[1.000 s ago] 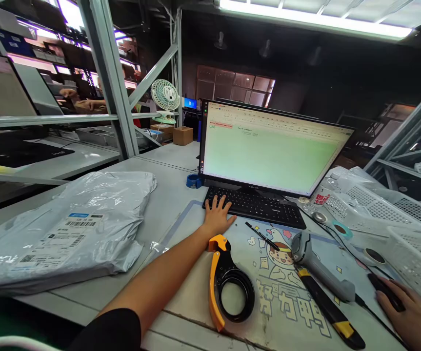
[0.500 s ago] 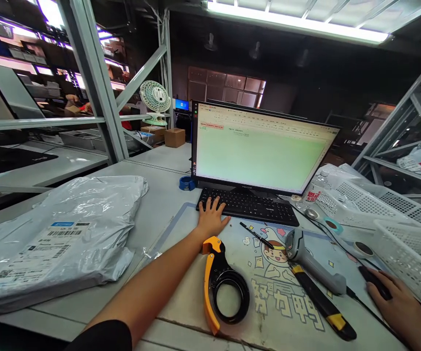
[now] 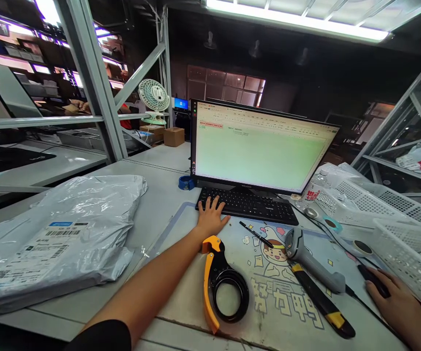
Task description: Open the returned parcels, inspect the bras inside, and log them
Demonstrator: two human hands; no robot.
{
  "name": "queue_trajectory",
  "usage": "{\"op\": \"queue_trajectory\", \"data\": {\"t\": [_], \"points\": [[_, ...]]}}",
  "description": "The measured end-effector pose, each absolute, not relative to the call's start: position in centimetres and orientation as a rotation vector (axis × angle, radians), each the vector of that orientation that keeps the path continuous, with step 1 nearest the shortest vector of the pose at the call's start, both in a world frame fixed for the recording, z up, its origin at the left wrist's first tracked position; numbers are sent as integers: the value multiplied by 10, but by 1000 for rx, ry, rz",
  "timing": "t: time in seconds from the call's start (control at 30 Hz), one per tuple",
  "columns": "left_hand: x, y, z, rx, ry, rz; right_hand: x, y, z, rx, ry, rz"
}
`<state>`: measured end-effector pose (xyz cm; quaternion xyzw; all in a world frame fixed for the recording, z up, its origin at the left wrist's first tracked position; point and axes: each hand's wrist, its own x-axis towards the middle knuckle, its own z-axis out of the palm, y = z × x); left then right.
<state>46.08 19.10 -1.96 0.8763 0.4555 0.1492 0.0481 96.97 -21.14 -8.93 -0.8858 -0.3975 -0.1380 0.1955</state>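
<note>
My left hand (image 3: pixel 210 216) lies flat with fingers spread on the left end of the black keyboard (image 3: pixel 254 205), below the lit monitor (image 3: pixel 261 148). My right hand (image 3: pixel 400 304) is at the lower right, curled over a black mouse (image 3: pixel 374 282). Between my arms, on the printed desk mat (image 3: pixel 279 297), lie an orange-and-black tape dispenser (image 3: pixel 221 282), a grey barcode scanner (image 3: pixel 309 261), a black-and-yellow utility knife (image 3: pixel 323 302) and a black pen (image 3: pixel 256 234).
A grey plastic mailer bag (image 3: pixel 60 234) with a shipping label lies on the table at the left. White mesh baskets (image 3: pixel 396 229) stand at the right. A blue tape roll (image 3: pixel 186 183) sits left of the monitor. Metal shelving posts (image 3: pixel 89 78) rise behind, with a small fan (image 3: pixel 154 97).
My view has shifted slightly to the right over the second. Both hands stay where they were, the left on the keyboard and the right on the mouse.
</note>
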Motion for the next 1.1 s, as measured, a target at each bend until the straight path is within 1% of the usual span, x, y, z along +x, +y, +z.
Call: {"op": "queue_trajectory", "data": {"t": [0.2,0.6,0.87,1.1], "points": [[461,191,-20,2676,1393,455,960,-211,-88,-2440,-1104,-435],[462,194,-24,2680,1394,491,971,-212,-83,-2529,-1089,-280],[462,195,-26,2688,1397,504,968,-212,-83,-2477,-1125,-388],[462,195,-25,2683,1397,505,964,-213,-81,-2522,-1118,-369]]}}
